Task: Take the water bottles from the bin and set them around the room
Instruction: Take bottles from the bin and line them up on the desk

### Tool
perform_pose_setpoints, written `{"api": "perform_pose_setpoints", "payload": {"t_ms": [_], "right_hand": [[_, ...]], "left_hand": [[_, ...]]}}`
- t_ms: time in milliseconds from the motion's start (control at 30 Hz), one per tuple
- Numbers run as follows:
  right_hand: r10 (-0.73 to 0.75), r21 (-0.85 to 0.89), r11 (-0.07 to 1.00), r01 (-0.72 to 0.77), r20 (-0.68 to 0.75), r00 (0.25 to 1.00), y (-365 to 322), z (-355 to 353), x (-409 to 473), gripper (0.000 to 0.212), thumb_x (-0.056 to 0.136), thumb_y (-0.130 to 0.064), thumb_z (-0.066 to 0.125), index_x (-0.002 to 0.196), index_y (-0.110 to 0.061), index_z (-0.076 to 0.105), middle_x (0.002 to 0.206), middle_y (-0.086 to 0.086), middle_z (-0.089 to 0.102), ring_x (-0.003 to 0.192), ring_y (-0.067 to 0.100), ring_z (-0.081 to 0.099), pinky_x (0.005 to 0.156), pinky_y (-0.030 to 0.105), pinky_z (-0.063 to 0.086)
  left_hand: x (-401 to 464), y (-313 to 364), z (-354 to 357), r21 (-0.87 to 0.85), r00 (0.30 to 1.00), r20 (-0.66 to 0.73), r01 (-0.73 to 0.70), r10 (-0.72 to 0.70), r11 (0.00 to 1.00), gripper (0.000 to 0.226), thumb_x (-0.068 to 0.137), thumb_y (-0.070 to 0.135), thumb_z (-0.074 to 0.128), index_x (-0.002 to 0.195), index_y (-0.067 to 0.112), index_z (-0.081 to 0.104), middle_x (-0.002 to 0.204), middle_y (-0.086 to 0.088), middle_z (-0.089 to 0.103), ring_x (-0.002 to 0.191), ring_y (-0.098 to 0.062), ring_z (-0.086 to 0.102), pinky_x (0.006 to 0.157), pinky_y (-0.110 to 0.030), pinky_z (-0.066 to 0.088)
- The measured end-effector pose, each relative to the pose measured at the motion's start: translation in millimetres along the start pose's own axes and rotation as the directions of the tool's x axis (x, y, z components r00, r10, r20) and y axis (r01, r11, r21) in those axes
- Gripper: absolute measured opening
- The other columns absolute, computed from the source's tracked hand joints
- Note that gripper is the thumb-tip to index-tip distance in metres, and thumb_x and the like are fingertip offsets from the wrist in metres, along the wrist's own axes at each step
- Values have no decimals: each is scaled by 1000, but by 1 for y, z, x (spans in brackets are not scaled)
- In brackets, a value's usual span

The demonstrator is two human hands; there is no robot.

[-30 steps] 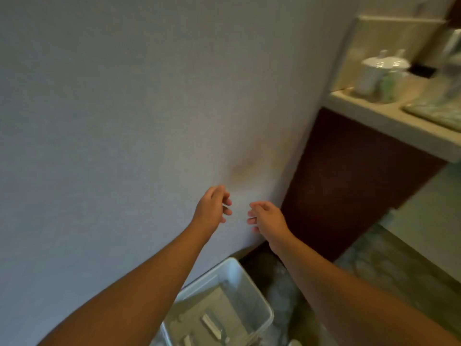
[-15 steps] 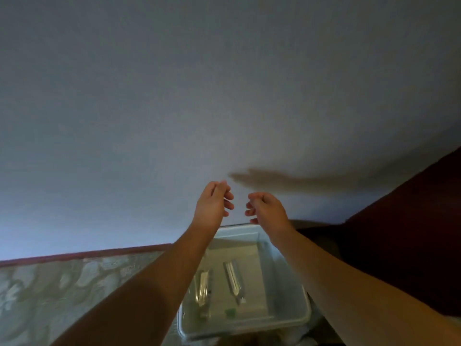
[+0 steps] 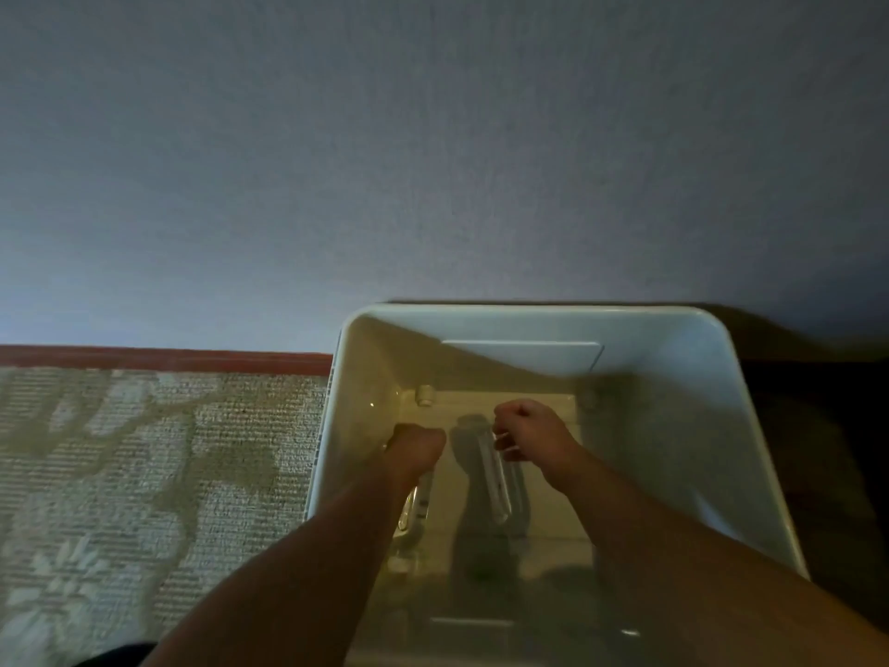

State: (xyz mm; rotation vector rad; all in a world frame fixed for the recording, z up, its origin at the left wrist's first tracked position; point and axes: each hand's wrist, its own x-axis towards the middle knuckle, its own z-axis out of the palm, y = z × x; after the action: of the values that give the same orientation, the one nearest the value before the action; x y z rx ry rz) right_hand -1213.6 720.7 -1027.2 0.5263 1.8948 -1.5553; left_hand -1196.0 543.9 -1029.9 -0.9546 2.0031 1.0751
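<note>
Fingers on both hands are curled now, not loosely spread like half a second ago. Left hand (image 3: 417, 450) and right hand (image 3: 529, 433) have dropped into the bin (image 3: 692, 377), each over a water bottle (image 3: 498, 479) lying on its bottom; can't tell if they're gripping yet. The bin sits against the wall (image 3: 433, 161) on patterned carpet (image 3: 144, 474).

The single head view looks steeply down, close above the bin (image 3: 721, 377) that stands against the wall (image 3: 433, 161); patterned carpet (image 3: 144, 474) fills the lower left corner.
</note>
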Motion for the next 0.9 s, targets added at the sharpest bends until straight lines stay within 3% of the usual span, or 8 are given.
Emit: {"api": "perform_pose_setpoints", "payload": {"t_ms": [133, 300, 400, 500, 633, 700, 833, 900], "right_hand": [[-200, -468, 804, 366, 368, 908, 43, -7, 32, 33, 90, 2, 61, 121, -9, 64, 122, 7, 61, 110, 19, 58, 92, 22, 48], [-171, -740, -73, 669, 670, 723, 70, -18, 50, 65, 92, -9, 63, 150, -29, 43, 167, -6, 21, 154, 18, 13, 124, 39, 6], [-207, -770, -183, 612, 638, 741, 89, -23, 46, 66, 96, -13, 57, 155, -28, 32, 169, -4, 10, 156, 20, 2, 124, 47, 1], [-363, -876, -211, 434, 483, 797, 99, -19, 46, 64, 92, -22, 66, 151, -26, 43, 165, 4, 28, 154, 28, 21, 121, 58, 10], [-288, -970, -68, 235, 245, 926, 104, -34, 53, 58, 94, -37, 57, 149, -33, 38, 163, 2, 27, 153, 28, 14, 121, 60, 9], [-317, -974, 74, 216, 182, 931, 97, -46, 54, 64, 81, -51, 63, 141, -36, 46, 150, -4, 42, 143, 25, 31, 115, 53, 25], [-263, -675, 690, 260, 101, 960, 67, -57, 47, 52, 70, -37, 85, 118, -30, 64, 116, -6, 67, 110, 16, 64, 88, 26, 52], [-198, -325, 922, 210, 71, 978, 56, -54, 42, 43, 75, -15, 85, 113, -23, 67, 108, -2, 74, 96, 12, 71, 78, 16, 55]], "left_hand": [[27, -27, 37, 439, 995, -99, 49, -5, 897, 61, 98, 28, 42, 152, 5, 23, 154, -22, 23, 141, -40, 28, 114, -47, 30], [26, -54, 36, 399, 965, -57, -215, 258, 892, 88, 87, 14, 67, 157, 25, 15, 154, -14, 34, 127, -27, 49, 95, -31, 46], [27, -70, 31, 545, 896, 164, -430, 412, 720, 91, 90, 5, 64, 154, 46, 13, 160, -2, 26, 137, -22, 40, 105, -27, 37], [26, -76, 38, 590, 844, 299, -531, 446, 609, 83, 95, 18, 63, 157, 42, 13, 167, 5, 16, 152, -19, 17, 120, -31, 17], [24, -72, 50, 260, 912, 296, -363, 284, 895, 104, 86, 16, 76, 160, 30, 5, 163, 1, 25, 134, -8, 34, 96, -9, 40], [18, -74, 60, 279, 952, 233, -258, 196, 925, 120, 76, 16, 84, 160, 24, -2, 161, -5, 26, 137, -17, 36, 102, -23, 42], [20, -81, 68, 434, 977, 21, -198, 210, 879, 94, 74, 27, 82, 146, 30, 22, 137, -4, 50, 119, -26, 55, 95, -40, 52], [15, -64, 63, 207, 974, 21, -223, 224, 953, 83, 80, 32, 78, 146, 38, 28, 128, -7, 58, 105, -25, 62, 79, -37, 57]]}}
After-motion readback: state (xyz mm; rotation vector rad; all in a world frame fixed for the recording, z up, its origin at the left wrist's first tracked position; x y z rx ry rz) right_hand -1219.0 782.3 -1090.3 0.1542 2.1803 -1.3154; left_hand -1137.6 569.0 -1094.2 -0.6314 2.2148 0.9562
